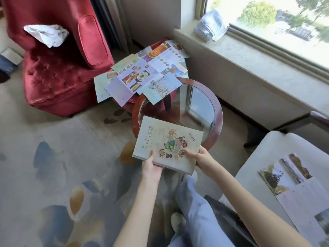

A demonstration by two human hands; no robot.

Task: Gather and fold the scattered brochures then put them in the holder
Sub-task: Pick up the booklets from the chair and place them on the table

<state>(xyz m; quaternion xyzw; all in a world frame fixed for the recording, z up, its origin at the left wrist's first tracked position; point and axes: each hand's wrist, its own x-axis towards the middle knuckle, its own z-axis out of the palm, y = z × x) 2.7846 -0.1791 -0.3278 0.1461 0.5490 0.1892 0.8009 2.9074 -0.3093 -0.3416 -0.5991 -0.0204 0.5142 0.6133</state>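
Observation:
I hold a folded beige brochure [167, 143] with food drawings on its cover over the near edge of the round glass table [218, 122]. My left hand [151, 166] grips its near left edge, thumb on top. My right hand [201, 157] grips its near right corner, thumb on the cover. Several unfolded brochures [140, 73] lie spread over the far side of the table, overlapping one another. Another unfolded brochure [295, 184] lies on the pale seat at the right. No holder shows in this view.
A red armchair [58, 68] stands at the far left with a crumpled white bag [47, 33] on it. A window sill [267, 56] runs along the right with a white bag [210, 25]. Patterned carpet [62, 166] covers the floor. My legs are below.

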